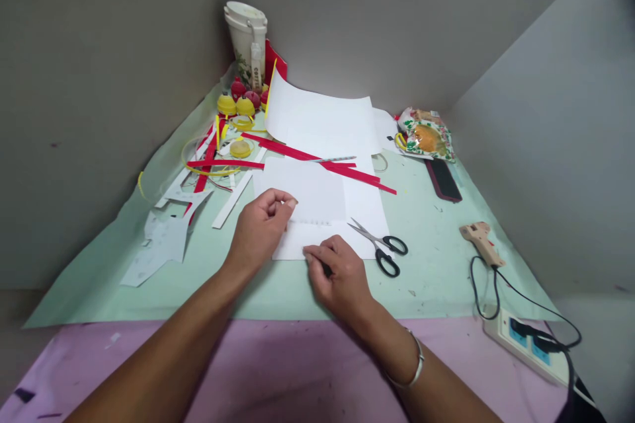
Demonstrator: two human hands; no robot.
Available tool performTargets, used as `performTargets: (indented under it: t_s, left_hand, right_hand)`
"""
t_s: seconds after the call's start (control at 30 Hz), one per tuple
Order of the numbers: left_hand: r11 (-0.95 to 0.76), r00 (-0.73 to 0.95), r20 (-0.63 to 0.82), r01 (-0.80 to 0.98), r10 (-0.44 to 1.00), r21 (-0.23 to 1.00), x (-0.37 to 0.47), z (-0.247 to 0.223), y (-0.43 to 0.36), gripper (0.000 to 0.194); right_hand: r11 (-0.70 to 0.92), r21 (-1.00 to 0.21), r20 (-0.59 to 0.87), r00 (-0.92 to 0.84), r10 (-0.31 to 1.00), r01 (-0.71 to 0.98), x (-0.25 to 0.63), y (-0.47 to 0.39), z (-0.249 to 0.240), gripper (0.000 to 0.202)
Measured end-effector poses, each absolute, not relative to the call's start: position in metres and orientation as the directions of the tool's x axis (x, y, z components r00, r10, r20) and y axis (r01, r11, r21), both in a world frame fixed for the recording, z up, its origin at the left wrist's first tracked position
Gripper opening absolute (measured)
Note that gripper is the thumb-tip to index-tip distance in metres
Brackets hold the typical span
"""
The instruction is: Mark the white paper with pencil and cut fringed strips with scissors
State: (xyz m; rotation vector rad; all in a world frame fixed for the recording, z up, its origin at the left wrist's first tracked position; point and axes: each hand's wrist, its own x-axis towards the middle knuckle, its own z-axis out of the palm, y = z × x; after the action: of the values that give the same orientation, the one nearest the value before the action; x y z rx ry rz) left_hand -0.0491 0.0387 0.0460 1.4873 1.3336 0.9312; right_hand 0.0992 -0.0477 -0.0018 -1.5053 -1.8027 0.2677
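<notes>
A white sheet of paper [367, 208] lies flat in the middle, with a smaller white sheet [312, 188] over it and a row of small dark marks along its near edge. My left hand [262, 221] is closed in a pinch over the smaller sheet's left side; whatever its fingertips grip is too small to make out. At the front edge of the paper, my right hand [342, 274] has its thumb and fingers pressed together, their contents hidden. Black-handled scissors [384, 248] lie partly open on the right, their tips on the paper. Red strips [317, 162] and a pencil [332, 159] lie beyond.
Left are paper scraps [163, 238], a white strip [238, 201] and yellow lids [227, 104]. A white cup [245, 39] and a curled white sheet [322, 115] stand behind. On the right are a phone [443, 180], snack bag [429, 135], glue gun [481, 241] and power strip [528, 347].
</notes>
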Motion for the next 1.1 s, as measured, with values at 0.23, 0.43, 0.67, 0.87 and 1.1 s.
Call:
performTargets:
  t_s: [0.23, 0.43, 0.67, 0.87, 1.1]
  left_hand:
    - [-0.006, 0.121, -0.036, 0.327, 0.992, 0.945, -0.050, 0.048, 0.039, 0.018]
    - [-0.027, 0.192, -0.083, 0.506, 0.978, 0.862, -0.053, 0.044, 0.044, 0.017]
    - [-0.095, 0.329, -0.189, 0.683, 0.925, 0.724, -0.056, 0.044, 0.046, 0.014]
    - [-0.180, 0.420, -0.190, 0.695, 0.887, 0.696, -0.059, 0.034, 0.042, 0.010]
    - [-0.185, 0.432, -0.221, 0.718, 0.874, 0.671, -0.056, 0.035, 0.039, 0.009]
  right_hand:
    - [0.210, -0.658, 0.354, 0.051, 0.934, 0.724, 0.103, -0.046, 0.002, 0.021]
    - [0.225, -0.624, 0.360, 0.020, 0.933, 0.749, 0.105, -0.046, 0.002, 0.021]
    - [0.265, -0.600, 0.348, -0.052, 0.936, 0.755, 0.112, -0.044, 0.003, 0.024]
    - [0.292, -0.581, 0.341, -0.098, 0.935, 0.760, 0.114, -0.044, 0.002, 0.024]
    - [0.306, -0.537, 0.345, -0.127, 0.930, 0.786, 0.115, -0.045, 0.001, 0.027]
